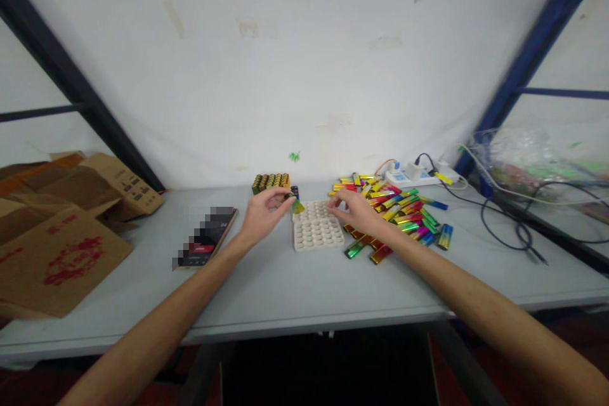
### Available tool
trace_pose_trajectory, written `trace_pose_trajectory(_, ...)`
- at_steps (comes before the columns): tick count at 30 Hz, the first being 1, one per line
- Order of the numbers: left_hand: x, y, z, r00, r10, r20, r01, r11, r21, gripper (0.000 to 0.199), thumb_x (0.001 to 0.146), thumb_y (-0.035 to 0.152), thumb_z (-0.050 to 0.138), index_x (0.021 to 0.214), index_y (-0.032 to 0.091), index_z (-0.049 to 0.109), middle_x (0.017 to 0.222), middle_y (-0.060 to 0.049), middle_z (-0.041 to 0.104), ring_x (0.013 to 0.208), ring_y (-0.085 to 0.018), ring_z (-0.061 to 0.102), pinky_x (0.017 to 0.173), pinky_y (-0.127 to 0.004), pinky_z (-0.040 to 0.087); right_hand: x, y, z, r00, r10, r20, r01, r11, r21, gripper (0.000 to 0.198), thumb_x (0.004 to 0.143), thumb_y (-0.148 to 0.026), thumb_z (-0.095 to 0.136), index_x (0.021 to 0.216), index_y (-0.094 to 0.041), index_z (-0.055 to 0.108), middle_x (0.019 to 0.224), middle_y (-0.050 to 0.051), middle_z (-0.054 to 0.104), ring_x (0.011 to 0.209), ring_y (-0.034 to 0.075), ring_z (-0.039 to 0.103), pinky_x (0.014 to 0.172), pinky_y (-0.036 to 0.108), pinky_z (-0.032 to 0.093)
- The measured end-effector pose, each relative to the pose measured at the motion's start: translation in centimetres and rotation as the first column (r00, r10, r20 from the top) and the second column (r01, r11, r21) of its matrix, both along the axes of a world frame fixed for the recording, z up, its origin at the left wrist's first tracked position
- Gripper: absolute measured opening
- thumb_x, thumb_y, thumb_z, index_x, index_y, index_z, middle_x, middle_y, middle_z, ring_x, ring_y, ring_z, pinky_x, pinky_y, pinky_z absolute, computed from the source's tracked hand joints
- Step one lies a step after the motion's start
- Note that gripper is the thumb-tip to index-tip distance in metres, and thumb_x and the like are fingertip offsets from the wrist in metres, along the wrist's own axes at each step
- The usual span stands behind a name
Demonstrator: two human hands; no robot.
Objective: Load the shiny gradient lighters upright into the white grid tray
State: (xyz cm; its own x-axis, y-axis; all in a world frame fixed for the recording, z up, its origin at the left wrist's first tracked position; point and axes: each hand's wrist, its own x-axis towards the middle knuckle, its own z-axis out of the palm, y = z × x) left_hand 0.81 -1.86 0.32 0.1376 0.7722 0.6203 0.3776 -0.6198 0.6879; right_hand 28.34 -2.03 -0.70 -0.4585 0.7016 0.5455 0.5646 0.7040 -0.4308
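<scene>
left hand (264, 213) pinches yellow-green piece (298, 207), slanting down-right; white tray (318, 236) just right of fingertips; right hand (358, 210): cannot tell grip.

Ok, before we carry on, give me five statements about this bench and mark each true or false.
1. The left hand holds a shiny yellow-green piece. True.
2. The white tray with round holes lies left of the heap of metallic multicoloured sticks. True.
3. The brown cardboard boxes are at the table's left end. True.
4. The heap lies between boxes and tray. False: the tray lies between boxes and heap.
5. The right hand is over the boxes. False: it is at the tray.
</scene>
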Motion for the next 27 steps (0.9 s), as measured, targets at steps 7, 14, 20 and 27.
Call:
trace_pose_trajectory(7,-1.0,0.8,-0.4,0.976,-0.02,-0.219,0.044,0.994,0.104,0.038,0.091,0.05,0.066,0.107,0.017,0.076,0.106,-0.011,0.076,0.088,-0.02,0.073,0.079,-0.033,0.064,-0.1,-0.5,-0.5,0.967,0.152,0.203,-0.158,0.987,0.01,0.051,0.091,-0.052,0.069,0.128,-0.017,0.064,0.132,0.015,0.064,0.125,0.028,0.058,0.109,0.042,0.045)
trace_pose_trajectory(14,-1.4,1.1,-0.3,0.96,-0.041,-0.277,0.076,0.99,0.116,0.038,0.094,0.049,0.064,0.111,0.017,0.075,0.11,-0.011,0.077,0.092,-0.021,0.074,0.083,-0.034,0.064,-0.8,-1.2,-1.4,0.952,0.155,0.266,-0.141,0.988,-0.069,0.056,0.098,-0.056,0.055,0.141,-0.02,0.062,0.151,0.016,0.053,0.14,0.029,0.05,0.118,0.043,0.039)
trace_pose_trajectory(20,-1.9,1.4,-0.1,0.942,-0.021,-0.334,0.083,0.982,0.172,0.036,0.094,0.047,0.065,0.113,0.017,0.073,0.108,-0.009,0.078,0.086,-0.019,0.074,0.087,-0.035,0.062,-1.2,-1.7,-0.8,0.949,0.137,0.283,-0.124,0.99,-0.064,0.058,0.1,-0.055,0.054,0.14,-0.015,0.061,0.149,0.021,0.054,0.139,0.031,0.051,0.116,0.047,0.041)
trace_pose_trajectory(27,-1.6,1.3,-0.2,0.904,-0.02,-0.426,0.135,0.961,0.241,0.029,0.097,0.042,0.062,0.112,0.021,0.074,0.107,-0.008,0.072,0.088,-0.018,0.07,0.083,-0.033,0.061,-1.2,-1.8,-0.7,0.946,0.138,0.294,-0.127,0.99,-0.057,0.055,0.1,-0.053,0.054,0.139,-0.016,0.061,0.148,0.019,0.054,0.138,0.03,0.051,0.117,0.045,0.041)
